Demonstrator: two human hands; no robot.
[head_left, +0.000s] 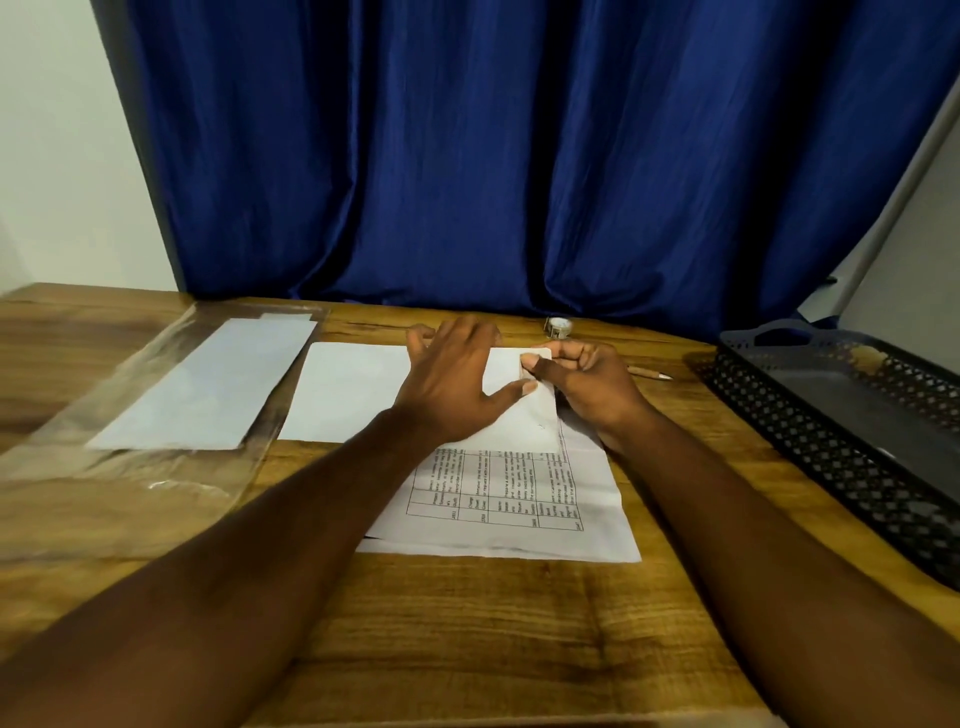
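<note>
The white envelope (358, 389) lies flat mid-desk (467, 623), its near edge overlapping a printed sheet (519, 499). A plastic sleeve (130, 467) lies just beside its left edge. A black basket (779, 415) stands well apart on the right, with a pencil (649, 372) between. The left hand (457, 379) presses the envelope, its grip spread. The right hand (587, 384) has its grip pinching the envelope's right end.

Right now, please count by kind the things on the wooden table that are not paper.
Clear plastic sleeve: 1
Small white tape roll: 1
Wooden pencil: 1
Black perforated plastic tray: 1
Total: 4
</note>
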